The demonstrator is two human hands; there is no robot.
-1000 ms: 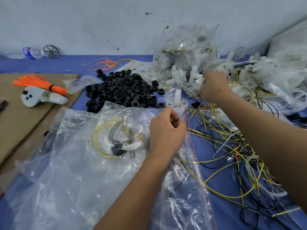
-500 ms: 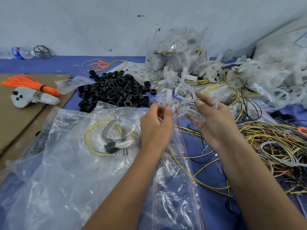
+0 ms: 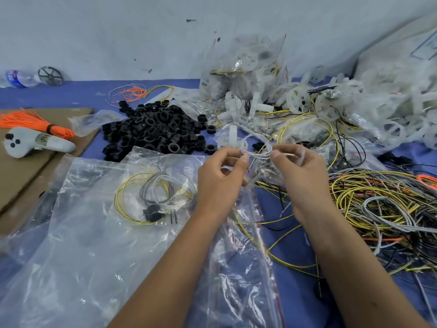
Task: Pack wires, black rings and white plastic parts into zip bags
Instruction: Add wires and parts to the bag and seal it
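My left hand [image 3: 220,178] and my right hand [image 3: 299,171] meet at mid-table, each pinching one end of a looped bundle of pale wires [image 3: 259,143]. Below them lies a clear zip bag [image 3: 99,233] with a red seal strip; inside it are yellow and grey wire coils and a black ring [image 3: 151,211]. A heap of black rings [image 3: 156,131] sits behind the bag. White plastic parts [image 3: 298,102] pile up at the back right. Loose yellow, grey and black wires [image 3: 378,209] are tangled on the right.
Filled zip bags [image 3: 243,74] lean against the wall at the back. Cardboard [image 3: 21,176] on the left carries a white controller [image 3: 35,144] and an orange tie bundle [image 3: 35,124]. A water bottle [image 3: 19,78] and a black wheel [image 3: 50,75] stand at the far left.
My right hand came back from the white parts pile with a pale wire bundle. My left hand let go of the bag's edge and now pinches the bundle too.
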